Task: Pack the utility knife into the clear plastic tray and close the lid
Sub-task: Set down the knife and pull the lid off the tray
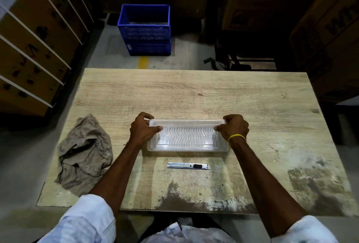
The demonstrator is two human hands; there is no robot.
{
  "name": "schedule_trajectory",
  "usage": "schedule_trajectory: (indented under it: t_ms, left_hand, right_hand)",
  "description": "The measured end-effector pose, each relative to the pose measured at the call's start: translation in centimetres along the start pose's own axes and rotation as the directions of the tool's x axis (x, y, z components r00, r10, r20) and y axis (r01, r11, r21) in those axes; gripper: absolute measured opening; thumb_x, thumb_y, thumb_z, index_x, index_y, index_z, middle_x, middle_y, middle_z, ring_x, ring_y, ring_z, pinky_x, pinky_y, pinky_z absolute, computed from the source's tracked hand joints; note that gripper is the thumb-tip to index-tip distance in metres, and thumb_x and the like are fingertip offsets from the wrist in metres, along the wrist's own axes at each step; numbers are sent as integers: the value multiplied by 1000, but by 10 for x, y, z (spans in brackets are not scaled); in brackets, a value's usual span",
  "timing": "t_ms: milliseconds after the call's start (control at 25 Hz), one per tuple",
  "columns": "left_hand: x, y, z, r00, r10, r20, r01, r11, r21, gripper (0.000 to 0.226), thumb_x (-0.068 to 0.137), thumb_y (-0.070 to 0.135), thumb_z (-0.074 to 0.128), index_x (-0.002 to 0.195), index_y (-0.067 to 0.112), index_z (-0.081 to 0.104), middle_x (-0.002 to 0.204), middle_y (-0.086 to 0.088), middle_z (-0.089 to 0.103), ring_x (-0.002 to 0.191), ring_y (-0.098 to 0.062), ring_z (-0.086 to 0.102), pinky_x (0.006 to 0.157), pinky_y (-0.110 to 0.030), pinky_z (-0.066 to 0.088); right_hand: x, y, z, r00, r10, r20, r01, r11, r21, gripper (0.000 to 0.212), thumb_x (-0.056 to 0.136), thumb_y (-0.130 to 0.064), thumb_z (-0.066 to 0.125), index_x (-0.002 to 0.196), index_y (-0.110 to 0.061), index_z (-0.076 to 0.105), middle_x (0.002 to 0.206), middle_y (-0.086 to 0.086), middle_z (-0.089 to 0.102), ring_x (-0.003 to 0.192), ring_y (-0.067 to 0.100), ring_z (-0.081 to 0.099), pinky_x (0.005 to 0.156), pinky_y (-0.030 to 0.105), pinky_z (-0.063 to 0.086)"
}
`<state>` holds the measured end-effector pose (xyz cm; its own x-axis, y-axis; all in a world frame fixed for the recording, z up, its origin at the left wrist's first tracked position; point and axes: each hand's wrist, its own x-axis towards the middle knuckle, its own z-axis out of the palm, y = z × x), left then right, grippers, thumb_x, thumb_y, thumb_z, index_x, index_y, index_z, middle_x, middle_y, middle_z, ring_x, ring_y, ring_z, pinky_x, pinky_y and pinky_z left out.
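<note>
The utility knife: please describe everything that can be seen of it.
The utility knife is a slim, silver, metal-looking snap-off cutter with a black slider toward its right end. It lies flat and crosswise on the wooden table, just near of the clear plastic tray, apart from it. Neither hand touches it.

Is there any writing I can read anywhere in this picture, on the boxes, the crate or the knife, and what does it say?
"Wh": large dark letters on the cardboard box at far right, cut off by the picture's edge.
Dark marks on the stacked cardboard boxes at left: too blurred to read.
Small label on the blue crate: too small to read.
Utility knife and clear tray: no writing visible.
</note>
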<state>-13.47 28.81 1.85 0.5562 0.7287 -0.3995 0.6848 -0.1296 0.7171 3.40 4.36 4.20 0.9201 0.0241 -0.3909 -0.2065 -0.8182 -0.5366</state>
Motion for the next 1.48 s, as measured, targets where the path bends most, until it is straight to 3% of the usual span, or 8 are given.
schedule_trajectory:
  t_ms: [280, 480, 600, 760, 1000, 1240, 1360, 1480]
  left_hand:
    - [13, -8, 0, 984, -53, 167, 86, 977, -194, 49, 68, 13, 90, 103, 18, 58, 112, -23, 70, 91, -29, 67, 68, -34, 52]
    - [0, -8, -15, 995, 80, 53, -67, 974, -217, 50, 59, 16, 96, 97, 15, 64, 110, -4, 70, 111, -24, 64, 86, -41, 55]
    - [-20, -4, -23, 988, 155, 2, -151, 967, -207, 49, 57, 19, 97, 92, 18, 64, 90, 7, 74, 94, -14, 70, 79, -40, 56]
    - [-45, -1, -37, 979, 163, 126, -110, 932, -347, 45, 58, 8, 95, 85, 8, 59, 76, -16, 77, 77, -35, 73, 72, -55, 57]
    - [-70, 14, -55, 944, 290, 155, -190, 865, -464, 41, 54, 17, 94, 79, 17, 61, 80, -17, 78, 79, -28, 78, 68, -30, 59]
    - [-55, 42, -34, 892, 448, 63, -398, 843, -363, 43, 63, 16, 94, 96, 18, 66, 98, -3, 76, 96, -21, 74, 85, -32, 59]
    - [-39, 36, -17, 902, 432, 13, -427, 896, -119, 38, 70, 23, 91, 100, 25, 70, 101, 10, 74, 98, -12, 70, 84, -33, 56]
    - [-21, 20, -4, 900, 436, -24, -429, 893, 133, 37, 75, 23, 86, 109, 20, 72, 112, 0, 73, 106, -23, 68, 90, -41, 55]
  right_hand:
    - [10, -3, -13, 998, 27, 61, -37, 987, 158, 45, 56, -18, 93, 91, -22, 65, 101, 6, 73, 100, 26, 67, 87, 31, 49]
    - [14, 13, -29, 964, -86, 253, -29, 908, 419, 37, 60, 1, 90, 77, -15, 62, 97, 18, 74, 79, 22, 69, 82, 39, 56]
    - [8, 19, -34, 929, -212, 304, 39, 872, 488, 35, 63, 7, 86, 79, -11, 61, 80, 10, 71, 72, 17, 67, 71, 34, 56]
    - [-5, 29, -48, 918, -251, 306, 41, 829, 557, 34, 65, 8, 84, 83, -9, 62, 72, 5, 76, 71, 13, 72, 70, 29, 58]
    - [-39, 46, -85, 841, -438, 318, 173, 775, 608, 26, 64, -7, 83, 90, -4, 77, 89, 15, 78, 86, 24, 75, 77, 29, 60]
    - [-61, 77, -119, 866, -500, 2, 391, 679, 621, 23, 69, -3, 79, 91, -6, 79, 89, 9, 79, 87, 25, 75, 79, 29, 60]
    - [-67, 101, -125, 861, -440, -255, 508, 709, 489, 27, 73, 0, 80, 98, -11, 78, 92, -2, 80, 88, 16, 76, 82, 26, 59]
    - [-70, 122, -109, 796, -385, -468, 565, 749, 345, 26, 77, -3, 78, 102, -11, 77, 96, 2, 78, 91, 11, 74, 90, 30, 57]
